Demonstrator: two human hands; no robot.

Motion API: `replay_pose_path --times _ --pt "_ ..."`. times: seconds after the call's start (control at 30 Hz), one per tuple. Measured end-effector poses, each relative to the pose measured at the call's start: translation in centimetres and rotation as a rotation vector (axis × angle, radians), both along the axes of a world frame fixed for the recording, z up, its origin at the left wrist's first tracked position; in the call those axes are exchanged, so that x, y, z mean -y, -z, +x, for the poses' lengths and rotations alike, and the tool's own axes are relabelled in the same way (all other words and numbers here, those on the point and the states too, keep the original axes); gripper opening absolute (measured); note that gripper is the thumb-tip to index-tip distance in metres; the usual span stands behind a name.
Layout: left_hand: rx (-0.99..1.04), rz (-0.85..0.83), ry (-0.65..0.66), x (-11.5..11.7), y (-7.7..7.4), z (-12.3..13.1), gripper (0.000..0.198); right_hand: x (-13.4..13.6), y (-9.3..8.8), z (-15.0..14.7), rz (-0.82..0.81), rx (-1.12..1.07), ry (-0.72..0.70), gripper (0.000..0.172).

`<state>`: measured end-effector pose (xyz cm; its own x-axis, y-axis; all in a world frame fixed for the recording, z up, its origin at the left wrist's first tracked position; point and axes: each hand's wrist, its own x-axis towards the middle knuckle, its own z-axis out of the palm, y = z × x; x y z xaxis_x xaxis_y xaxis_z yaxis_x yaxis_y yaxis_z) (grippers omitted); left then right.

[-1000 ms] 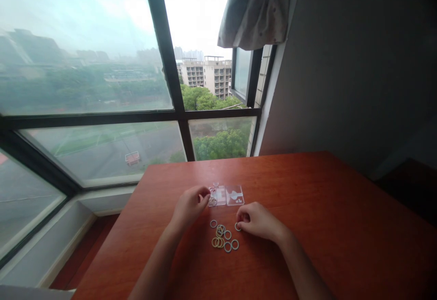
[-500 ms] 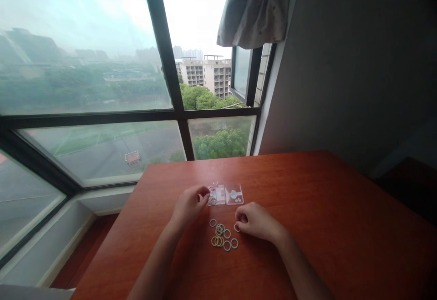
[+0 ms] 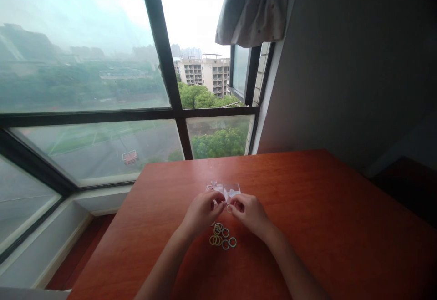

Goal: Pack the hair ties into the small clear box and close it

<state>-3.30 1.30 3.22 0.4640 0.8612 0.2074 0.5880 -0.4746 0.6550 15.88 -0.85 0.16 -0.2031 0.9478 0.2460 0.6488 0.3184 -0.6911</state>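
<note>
My right hand (image 3: 251,211) pinches a small pale ring (image 3: 229,208) between thumb and fingertips. Close beside it, my left hand (image 3: 204,211) has its thumb and fingers drawn together near the same ring; whether anything is between them is too small to make out. Behind both hands lies an open clear plastic box (image 3: 236,187), partly covered by the fingers, with some rings in its left half. Nearer to me, several loose pale blue, greenish and yellow rings (image 3: 226,233) lie in a cluster on the table, some overlapping.
The reddish-brown wooden table (image 3: 300,190) reaches up to the window frame (image 3: 218,112) at the back. A grey curtain (image 3: 252,13) hangs above a window that stands ajar. A dark wall (image 3: 341,72) rises on the right.
My right hand has lifted a ring from the right of the cluster and carried it left and away from me. My left hand has come from the box's left side toward it.
</note>
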Motion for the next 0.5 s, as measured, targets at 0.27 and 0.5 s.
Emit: replay_pose_path --times 0.27,0.5 --pt "0.049 -0.025 0.028 0.2 0.9 0.9 0.011 0.1 0.4 -0.3 0.073 -0.016 0.024 0.006" --pt "0.024 0.000 0.015 0.0 1.5 0.8 0.009 0.3 0.3 -0.6 0.086 -0.007 0.028 0.006"
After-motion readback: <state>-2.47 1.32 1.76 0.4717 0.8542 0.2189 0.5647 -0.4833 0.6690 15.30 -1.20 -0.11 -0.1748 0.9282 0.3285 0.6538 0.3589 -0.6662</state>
